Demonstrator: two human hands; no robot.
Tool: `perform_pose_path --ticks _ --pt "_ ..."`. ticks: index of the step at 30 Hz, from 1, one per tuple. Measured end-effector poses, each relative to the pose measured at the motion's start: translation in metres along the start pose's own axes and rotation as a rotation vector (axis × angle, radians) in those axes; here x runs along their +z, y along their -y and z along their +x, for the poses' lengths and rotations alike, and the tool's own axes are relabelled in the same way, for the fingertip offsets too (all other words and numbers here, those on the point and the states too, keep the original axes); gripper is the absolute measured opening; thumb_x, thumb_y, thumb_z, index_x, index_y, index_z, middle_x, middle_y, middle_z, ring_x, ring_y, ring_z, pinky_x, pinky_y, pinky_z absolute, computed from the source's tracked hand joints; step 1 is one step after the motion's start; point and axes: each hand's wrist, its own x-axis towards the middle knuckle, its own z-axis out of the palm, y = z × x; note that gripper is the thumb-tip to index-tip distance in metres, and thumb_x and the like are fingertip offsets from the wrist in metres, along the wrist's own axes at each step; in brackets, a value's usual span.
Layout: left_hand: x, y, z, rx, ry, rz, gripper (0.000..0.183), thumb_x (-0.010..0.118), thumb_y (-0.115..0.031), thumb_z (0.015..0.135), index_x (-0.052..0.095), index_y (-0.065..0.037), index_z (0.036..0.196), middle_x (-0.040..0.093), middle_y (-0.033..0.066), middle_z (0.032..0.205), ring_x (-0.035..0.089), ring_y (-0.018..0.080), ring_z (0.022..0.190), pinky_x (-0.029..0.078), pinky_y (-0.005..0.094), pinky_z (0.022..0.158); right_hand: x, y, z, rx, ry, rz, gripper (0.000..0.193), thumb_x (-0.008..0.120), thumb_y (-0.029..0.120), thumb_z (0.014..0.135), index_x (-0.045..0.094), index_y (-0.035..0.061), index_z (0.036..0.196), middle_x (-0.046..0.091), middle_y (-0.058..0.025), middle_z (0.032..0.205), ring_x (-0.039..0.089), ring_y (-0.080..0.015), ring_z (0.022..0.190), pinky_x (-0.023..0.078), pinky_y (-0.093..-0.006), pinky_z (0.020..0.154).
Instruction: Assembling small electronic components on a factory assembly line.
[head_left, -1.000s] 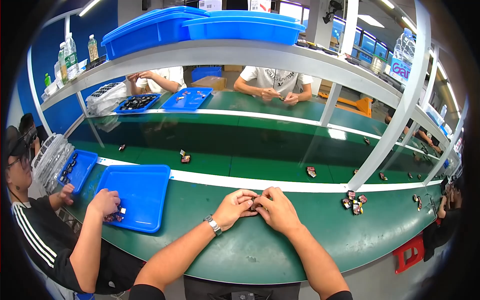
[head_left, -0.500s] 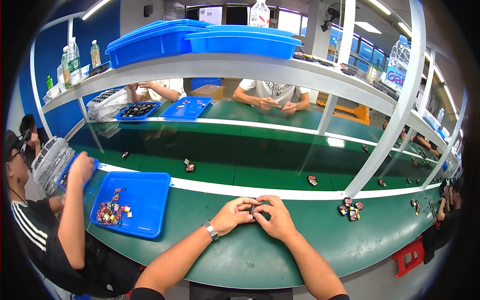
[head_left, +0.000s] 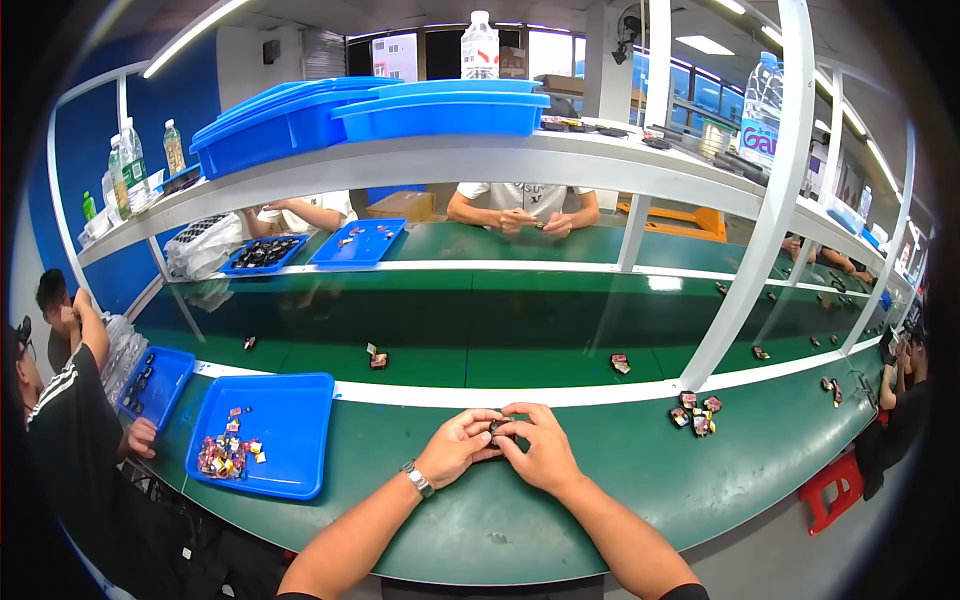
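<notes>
My left hand [head_left: 452,450] and my right hand [head_left: 546,452] meet above the green worktable [head_left: 480,540]. Between their fingertips they pinch a small black piece [head_left: 495,428]. Fingers cover most of it, so its exact kind does not show. A metal-banded watch [head_left: 417,478] is on my left wrist. To the left of my hands, a blue tray [head_left: 306,430] holds a heap of small red, yellow and white parts [head_left: 222,457]. On the table to the right lies a cluster of small black-and-red pieces [head_left: 695,413].
Beyond a white rail [head_left: 440,394], a darker green strip [head_left: 500,335] carries scattered small pieces. A white shelf [head_left: 420,155] with blue bins [head_left: 440,112] spans overhead, and a slanted post [head_left: 745,240] stands at right. Co-workers sit left, right and across; one hand [head_left: 140,437] is beside the tray.
The view has shifted slightly. Both my hands still grip the black piece, with fingers slightly moved. The co-worker on the left has lowered a raised hand from the farther tray toward the table edge.
</notes>
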Motion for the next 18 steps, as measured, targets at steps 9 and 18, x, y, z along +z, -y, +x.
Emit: perform_pose_path --ticks 9,18 --pt "-0.006 0.004 0.000 0.010 0.024 -0.077 0.030 0.055 -0.010 0.097 0.050 -0.005 0.127 0.056 0.0105 0.130 0.057 0.0193 0.116 0.049 0.0383 0.100 0.005 0.002 -0.002 0.015 -0.059 0.020 0.011 0.072 0.010 0.080 0.072 0.0078 0.091 0.061 -0.0072 0.113 0.056 -0.0263 0.108 0.049 -0.0369 0.089" --pt "-0.009 0.006 0.000 0.026 0.011 -0.068 0.028 0.057 -0.010 0.097 0.050 -0.004 0.124 0.056 0.0120 0.130 0.057 0.0206 0.117 0.050 0.0387 0.100 0.010 -0.006 -0.005 0.080 -0.020 0.069 0.018 0.071 0.010 0.081 0.074 0.0117 0.098 0.061 -0.0055 0.121 0.054 -0.0263 0.113 0.047 -0.0373 0.095"
